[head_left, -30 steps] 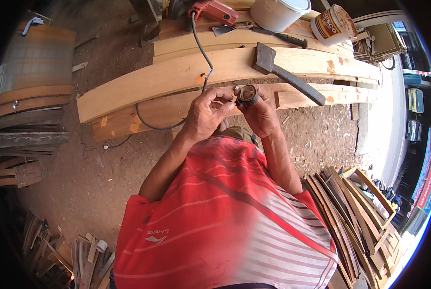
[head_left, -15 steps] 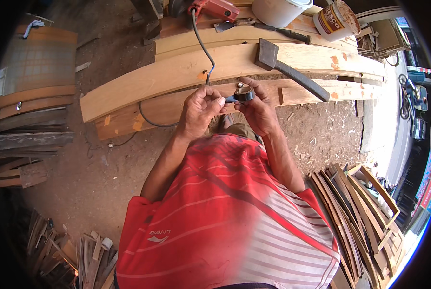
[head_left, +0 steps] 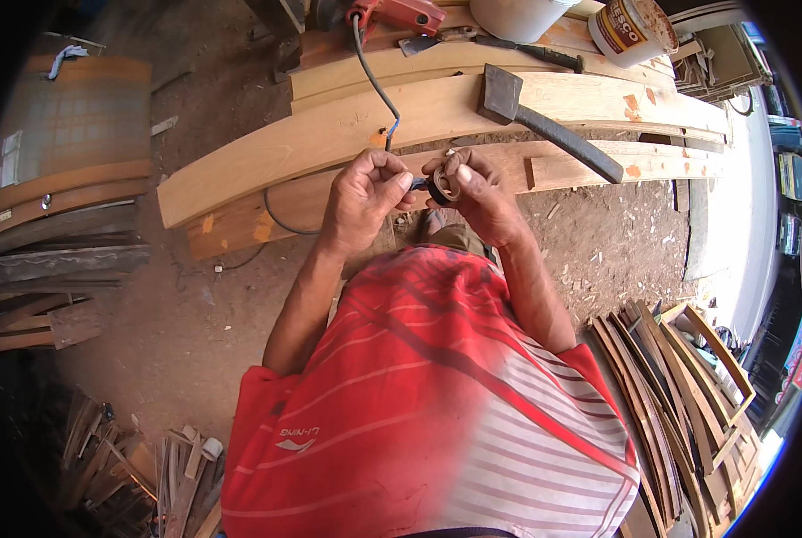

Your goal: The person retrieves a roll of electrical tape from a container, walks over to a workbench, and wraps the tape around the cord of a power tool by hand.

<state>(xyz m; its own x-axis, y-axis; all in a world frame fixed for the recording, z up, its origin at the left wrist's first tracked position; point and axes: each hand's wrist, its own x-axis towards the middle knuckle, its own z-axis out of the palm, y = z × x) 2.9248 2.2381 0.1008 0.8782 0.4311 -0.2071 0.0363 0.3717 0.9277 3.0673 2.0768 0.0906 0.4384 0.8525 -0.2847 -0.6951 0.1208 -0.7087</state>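
Observation:
My left hand [head_left: 362,202] is closed in a pinch near the middle, thumb against forefinger, on the loose end of a black tape. My right hand [head_left: 489,199] grips the roll of black electrical tape [head_left: 442,187], its thumb on the roll's side. A short dark strip spans the small gap between the two hands. From the red power tool [head_left: 403,15], a black cord [head_left: 374,76] runs down to behind my left fingers. Just above them, a bit of blue [head_left: 394,127] shows on the cord. Whether the left fingers also hold the cord is hidden.
A black-handled mallet [head_left: 549,133] lies across the long wooden boards [head_left: 275,148]. Behind it are a putty knife [head_left: 428,41], a white bucket [head_left: 517,18] and a labelled tub [head_left: 632,34]. Wood strips [head_left: 665,403] are piled at right, more scraps [head_left: 181,475] at lower left.
The tape roll has turned in my right hand, its open side now facing more toward the right thumb. The right thumb has moved up onto it. The view has shifted slightly.

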